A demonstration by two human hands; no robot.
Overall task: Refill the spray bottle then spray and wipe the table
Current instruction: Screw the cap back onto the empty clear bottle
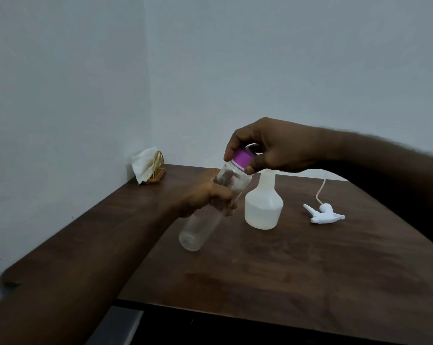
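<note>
While the left hand point(210, 192) wraps its curled fingers round the middle of a clear plastic bottle point(200, 230), the right hand point(267, 145) reaches in from above and pinches the bottle's purple cap point(242, 158) between thumb and bent fingertips. The bottle is tilted, cap up and to the right, base low over a dark wooden table point(285, 270); whether the base touches the wood cannot be told. Just to its right stands the spray bottle point(264, 205), a translucent white body with a wide base and a narrow open neck, upright on the table and without its head. The white trigger head point(324, 214) lies on its side farther right, well apart, its thin dip tube point(321, 188) curling away behind it. At the far left corner, against the wall, a gold wire napkin holder point(158, 168) holds a white tissue point(143, 165). The clear bottle looks thin-walled and smooth, so it will likely give under a hard squeeze and could push liquid out once uncapped; a firm mid-body hold seems right, while the ridged cap takes the twisting. How full it is cannot be told. The spray bottle looks light and easy to tip, so steadying it at the shoulder or neck while pouring seems wise. The trigger head is probably best lifted by its collar, since the tube looks floppy.
</note>
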